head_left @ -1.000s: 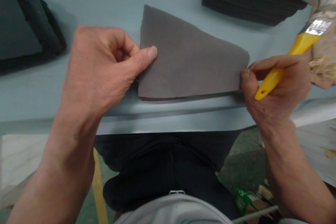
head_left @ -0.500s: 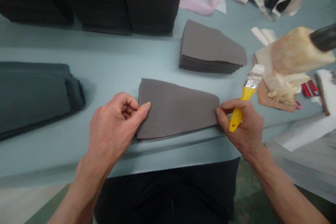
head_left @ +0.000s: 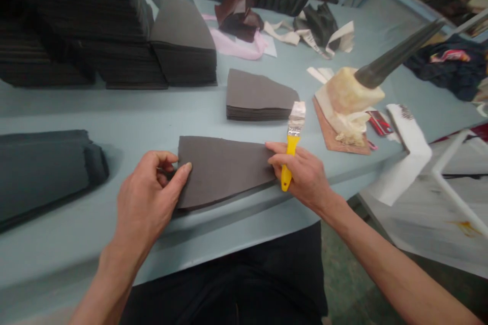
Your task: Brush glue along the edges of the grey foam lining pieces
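Observation:
A grey wedge-shaped sheet (head_left: 223,167) lies flat near the front edge of the pale blue table (head_left: 152,111). My left hand (head_left: 147,198) pinches its left end, thumb on top and fingers curled. My right hand (head_left: 301,172) is closed round the yellow handle of a paintbrush (head_left: 293,139), whose bristles point away from me, and its fingertips rest on the sheet's right end.
A small pile of the same grey sheets (head_left: 257,96) sits just behind. Tall dark stacks (head_left: 95,35) stand at the back left, another dark stack (head_left: 41,172) at the left. A glue-caked block with a dark handle (head_left: 353,94) stands right, with scraps (head_left: 305,30) behind it.
The view has lifted and pulled back, showing more of the table. Both hands keep their hold on the sheet's ends and the brush stays in my right hand.

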Action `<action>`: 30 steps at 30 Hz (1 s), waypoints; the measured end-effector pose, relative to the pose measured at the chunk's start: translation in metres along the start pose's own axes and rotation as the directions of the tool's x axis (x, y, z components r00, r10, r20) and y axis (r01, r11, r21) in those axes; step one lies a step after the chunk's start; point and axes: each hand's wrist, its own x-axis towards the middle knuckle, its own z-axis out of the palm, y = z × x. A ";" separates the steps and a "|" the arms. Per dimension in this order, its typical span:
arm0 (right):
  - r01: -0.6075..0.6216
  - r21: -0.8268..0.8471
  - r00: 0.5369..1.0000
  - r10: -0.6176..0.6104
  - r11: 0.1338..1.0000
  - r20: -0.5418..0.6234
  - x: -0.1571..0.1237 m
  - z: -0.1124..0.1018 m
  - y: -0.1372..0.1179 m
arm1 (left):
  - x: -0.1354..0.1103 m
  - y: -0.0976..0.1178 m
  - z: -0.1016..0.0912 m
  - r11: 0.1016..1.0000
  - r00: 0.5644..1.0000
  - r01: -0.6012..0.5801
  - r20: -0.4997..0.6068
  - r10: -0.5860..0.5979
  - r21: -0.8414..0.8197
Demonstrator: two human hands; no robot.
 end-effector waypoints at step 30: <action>-0.017 0.140 1.000 0.015 0.990 0.012 -0.001 0.009 0.011 | 0.015 -0.013 -0.005 0.833 0.840 -0.541 0.103 0.532 0.114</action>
